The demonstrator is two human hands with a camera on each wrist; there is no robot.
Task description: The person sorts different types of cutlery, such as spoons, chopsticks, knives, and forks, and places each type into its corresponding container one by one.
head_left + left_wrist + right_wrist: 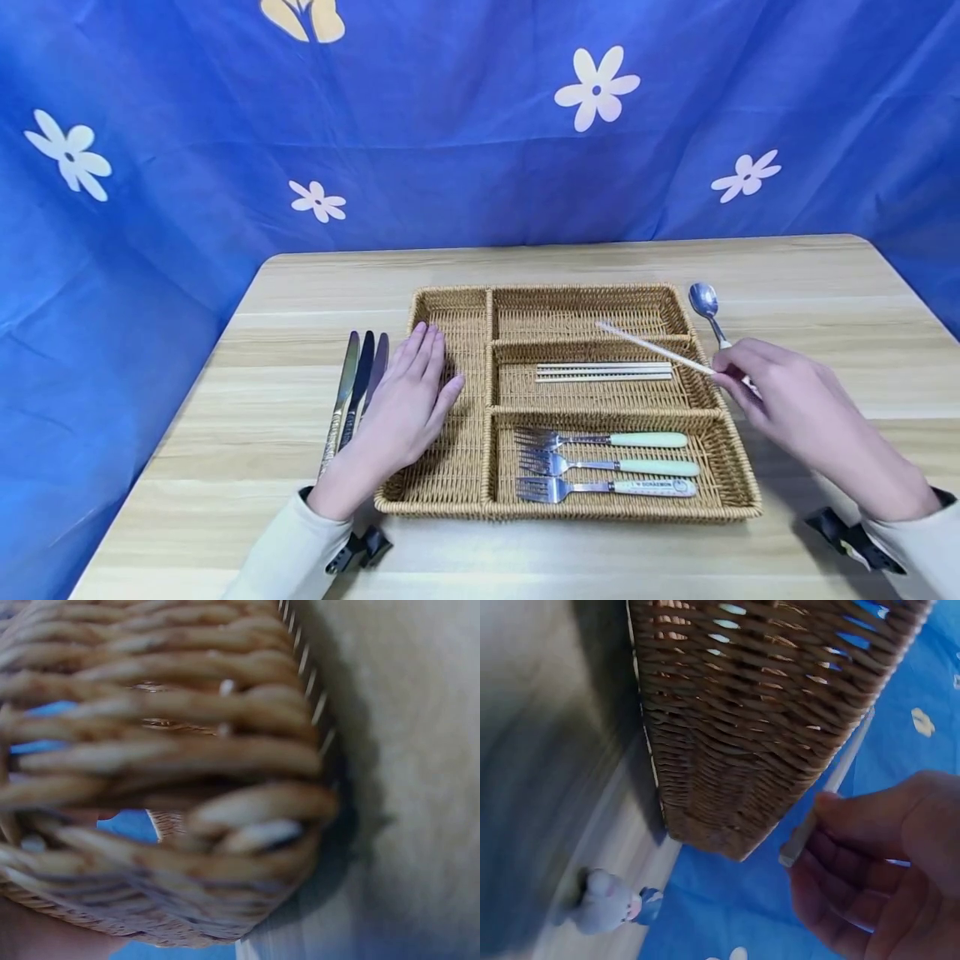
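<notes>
With the fingers of your left hand (405, 396) straight at the tray (570, 510) and your right hand (787, 400) pinching a single chopstick (652, 343) by one end, right of centre, a loose pinch may drop its far tip across the upper divider (540, 342).

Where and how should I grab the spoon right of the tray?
Grip the spoon probably by its slim neck, from above and its right: the tray rim sits close on its left, while the right hand hides part of its handle.
</notes>
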